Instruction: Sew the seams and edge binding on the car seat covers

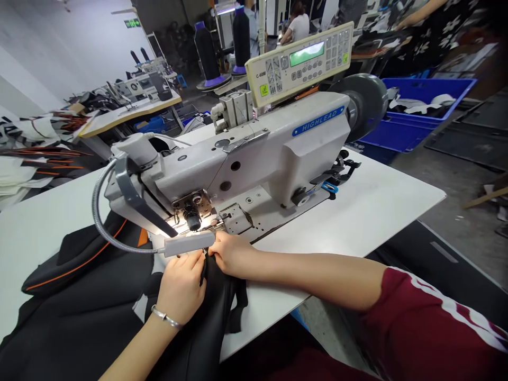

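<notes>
Black fabric with orange piping [91, 296] lies on the white table [377, 206] in front of a white HIGHLEAD sewing machine [254, 153]. My left hand [180, 286], a silver bracelet on its wrist, presses down on the fabric just before the needle area. My right hand [230, 253] pinches the fabric edge beside it, fingertips near the lit presser foot [194, 221]. A small lamp on a flexible neck [188, 243] sits directly above both hands and hides part of the fingers.
The machine's control panel [301, 61] stands on top. Thread cones [206, 50] stand behind it. A blue bin [413, 116] with cut pieces is at the right. More sewing tables, stacked fabric [35, 153] and other people fill the background.
</notes>
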Motion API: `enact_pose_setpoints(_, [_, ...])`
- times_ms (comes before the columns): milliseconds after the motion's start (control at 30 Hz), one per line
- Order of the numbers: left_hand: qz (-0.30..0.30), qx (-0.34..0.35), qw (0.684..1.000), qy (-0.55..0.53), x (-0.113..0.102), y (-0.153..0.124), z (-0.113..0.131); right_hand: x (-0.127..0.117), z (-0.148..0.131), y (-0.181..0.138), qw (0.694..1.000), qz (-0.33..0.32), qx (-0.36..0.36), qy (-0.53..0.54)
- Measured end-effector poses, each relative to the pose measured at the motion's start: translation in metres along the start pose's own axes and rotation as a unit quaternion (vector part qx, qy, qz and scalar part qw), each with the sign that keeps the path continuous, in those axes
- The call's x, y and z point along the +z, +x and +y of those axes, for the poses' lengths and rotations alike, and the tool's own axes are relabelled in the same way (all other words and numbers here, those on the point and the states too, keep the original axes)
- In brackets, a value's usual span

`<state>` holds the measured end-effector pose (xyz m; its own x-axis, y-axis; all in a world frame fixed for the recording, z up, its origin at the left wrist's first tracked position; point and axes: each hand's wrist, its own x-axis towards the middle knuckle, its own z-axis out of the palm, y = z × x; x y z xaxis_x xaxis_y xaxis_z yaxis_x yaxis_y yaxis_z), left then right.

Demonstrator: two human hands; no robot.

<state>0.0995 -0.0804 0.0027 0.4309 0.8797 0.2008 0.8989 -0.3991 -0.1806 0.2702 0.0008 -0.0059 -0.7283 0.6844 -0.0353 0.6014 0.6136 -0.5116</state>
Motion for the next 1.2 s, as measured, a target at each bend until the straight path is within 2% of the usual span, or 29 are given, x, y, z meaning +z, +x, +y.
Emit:
enact_pose_setpoints(67, [0.011,-0.001,1.0,-0.014,0.002,-0.001,-0.002,-0.006,0.004,0.003,0.999,-0.02,0.008,0.027])
enact_pose_setpoints(167, [0.021,-0.018,0.999,-0.041,0.005,-0.001,-0.003,-0.009,0.005,0.001,0.999,-0.042,-0.017,-0.019])
enact_pose_setpoints(300, [0.018,-0.032,0.998,-0.056,0.001,0.004,-0.005,-0.007,0.002,-0.005,0.992,-0.031,-0.064,-0.103])
enact_pose_setpoints(500, [-0.017,-0.05,0.998,-0.031,-0.008,0.019,0.003,-0.006,0.001,-0.008,0.991,-0.022,-0.077,-0.11])
enact_pose_setpoints(767, [0.069,-0.044,0.997,0.009,0.004,0.017,0.013,-0.004,0.003,-0.006,0.991,-0.013,-0.083,-0.101])
enact_pose_setpoints(1000, [0.078,-0.02,0.997,0.021,0.012,0.019,-0.002,-0.004,0.003,0.002,0.991,-0.004,-0.079,-0.108])
enact_pose_setpoints(1200, [0.074,-0.001,0.996,0.047,0.018,0.02,-0.016,0.004,0.001,0.011,0.992,0.007,-0.056,-0.112])
